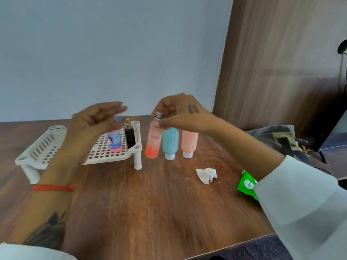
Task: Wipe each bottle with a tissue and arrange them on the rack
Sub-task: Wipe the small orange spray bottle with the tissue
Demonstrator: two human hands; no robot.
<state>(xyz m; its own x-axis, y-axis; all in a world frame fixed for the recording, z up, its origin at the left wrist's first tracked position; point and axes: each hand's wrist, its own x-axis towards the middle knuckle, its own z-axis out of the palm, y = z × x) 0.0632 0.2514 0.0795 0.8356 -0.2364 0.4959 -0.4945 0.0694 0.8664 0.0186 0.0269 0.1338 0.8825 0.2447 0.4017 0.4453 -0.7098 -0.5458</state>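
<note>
Risk, judged: the right hand (180, 113) pinches the orange spray bottle (154, 139) only at its neck, just under the silver cap, with thumb and fingertips. The bottle is tall and already tilted, so a lift from this high grip could let it swing into the teal tube (170, 142) standing just beside it at its 3 o'clock; that tube rests on a small white cap and would likely tip, perhaps taking the pink tube (189, 142) with it.

The crumpled tissue (206, 175) lies on the table (150, 203) at 5 o'clock from the bottles, in neither hand, so wiping this bottle is probably not yet done.

The left hand (93, 121) hovers blurred above the white rack (105, 152), fingers straight and spread, holding nothing.

Bottle appearance: clear pink fading to orange at the base, with red lettering. On the rack stand a pink-and-blue bottle (115, 140) and a black perfume bottle (130, 136), side by side at the rack's 3 o'clock end.
</note>
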